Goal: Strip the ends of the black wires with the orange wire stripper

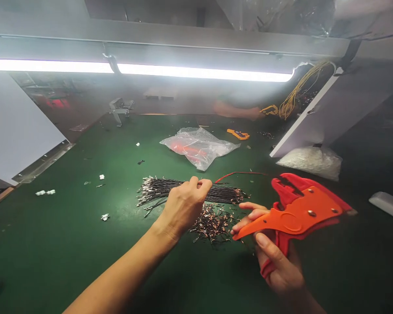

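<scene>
A bundle of black wires (160, 187) lies across the green table, metal terminals at its left end and bare copper ends at its right. My left hand (186, 203) is over the middle of the bundle, fingers pinched together; what lies between the fingertips is hidden. My right hand (278, 261) is wrapped round the handles of an orange and red wire stripper (301, 213), whose jaws point up and left. Below the bundle, between my hands, sits a pile of cut wire scraps (212, 224). A red wire (236, 173) runs behind the bundle.
A clear plastic bag (199, 146) with red contents lies behind the bundle, near a yellow tool (238, 134). Small white connectors (46, 192) are scattered at the left. Another bag (311, 161) rests at the right by a white panel (306, 113). Across the table is a person's blurred arm.
</scene>
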Demonstrator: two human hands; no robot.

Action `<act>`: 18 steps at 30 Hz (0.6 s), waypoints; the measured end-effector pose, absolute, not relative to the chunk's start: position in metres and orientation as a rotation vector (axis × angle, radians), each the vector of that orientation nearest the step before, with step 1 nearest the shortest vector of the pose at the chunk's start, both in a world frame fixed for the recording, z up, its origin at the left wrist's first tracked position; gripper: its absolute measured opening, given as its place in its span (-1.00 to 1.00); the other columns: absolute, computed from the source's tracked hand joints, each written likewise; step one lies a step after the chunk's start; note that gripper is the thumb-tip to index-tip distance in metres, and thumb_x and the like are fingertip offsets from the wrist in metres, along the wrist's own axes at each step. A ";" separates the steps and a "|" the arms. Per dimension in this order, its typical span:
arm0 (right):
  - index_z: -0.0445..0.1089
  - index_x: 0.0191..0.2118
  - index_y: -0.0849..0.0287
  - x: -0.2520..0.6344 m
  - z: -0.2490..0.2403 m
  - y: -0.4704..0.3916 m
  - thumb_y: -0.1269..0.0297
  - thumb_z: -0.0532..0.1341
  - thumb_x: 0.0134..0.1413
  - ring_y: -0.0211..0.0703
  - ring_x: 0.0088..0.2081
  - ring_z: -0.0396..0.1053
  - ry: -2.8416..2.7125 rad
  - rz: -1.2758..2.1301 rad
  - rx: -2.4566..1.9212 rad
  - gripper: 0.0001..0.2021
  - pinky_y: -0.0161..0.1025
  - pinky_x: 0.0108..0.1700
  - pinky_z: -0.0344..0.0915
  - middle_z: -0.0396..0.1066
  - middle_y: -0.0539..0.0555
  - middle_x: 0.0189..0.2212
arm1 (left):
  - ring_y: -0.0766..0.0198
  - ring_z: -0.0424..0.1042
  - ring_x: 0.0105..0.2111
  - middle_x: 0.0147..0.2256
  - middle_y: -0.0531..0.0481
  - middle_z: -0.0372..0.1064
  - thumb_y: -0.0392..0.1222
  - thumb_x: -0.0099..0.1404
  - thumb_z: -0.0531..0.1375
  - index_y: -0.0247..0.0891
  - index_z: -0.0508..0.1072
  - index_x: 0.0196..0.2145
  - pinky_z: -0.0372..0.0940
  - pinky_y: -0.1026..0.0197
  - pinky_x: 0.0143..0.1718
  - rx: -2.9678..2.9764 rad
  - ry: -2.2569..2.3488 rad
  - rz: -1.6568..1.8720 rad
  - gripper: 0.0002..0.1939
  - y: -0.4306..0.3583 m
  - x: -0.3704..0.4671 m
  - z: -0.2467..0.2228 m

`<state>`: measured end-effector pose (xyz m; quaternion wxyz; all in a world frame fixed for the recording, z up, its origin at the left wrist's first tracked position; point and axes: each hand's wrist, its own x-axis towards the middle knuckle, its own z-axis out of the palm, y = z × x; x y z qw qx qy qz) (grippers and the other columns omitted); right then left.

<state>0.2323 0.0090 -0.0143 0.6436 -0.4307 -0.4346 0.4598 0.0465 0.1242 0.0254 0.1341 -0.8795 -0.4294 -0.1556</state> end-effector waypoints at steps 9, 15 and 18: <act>0.51 -0.22 0.05 0.250 -0.012 0.017 0.09 0.26 0.22 0.11 -0.13 0.43 -1.257 0.925 -1.335 -0.82 0.10 0.09 0.24 0.45 0.17 0.02 | 0.22 0.29 -0.42 -0.41 -0.07 0.32 -0.57 0.29 -0.03 -0.32 0.44 -0.22 0.33 0.20 -0.42 -2.562 -0.911 -0.546 -0.68 0.126 0.041 0.030; 0.49 -0.19 0.13 0.237 -0.005 0.012 0.09 0.28 0.20 0.05 -0.24 0.45 -1.131 1.251 -1.213 -0.78 -0.05 -0.18 0.38 0.54 0.17 -0.20 | 0.20 0.28 -0.36 -0.34 -0.10 0.32 -0.61 0.28 -0.07 -0.30 0.43 -0.22 0.35 0.17 -0.38 -2.466 -0.876 -0.693 -0.62 0.132 0.035 0.049; 0.50 -0.16 0.13 0.230 0.000 0.009 0.14 0.26 0.21 -0.03 -0.34 0.47 -0.933 1.419 -1.031 -0.80 -0.09 -0.27 0.43 0.53 0.12 -0.23 | 0.13 0.32 -0.13 -0.09 -0.19 0.35 -0.55 0.36 -0.02 -0.20 0.41 -0.05 0.38 0.01 -0.13 -2.361 -1.053 -0.934 -0.62 0.123 0.042 0.048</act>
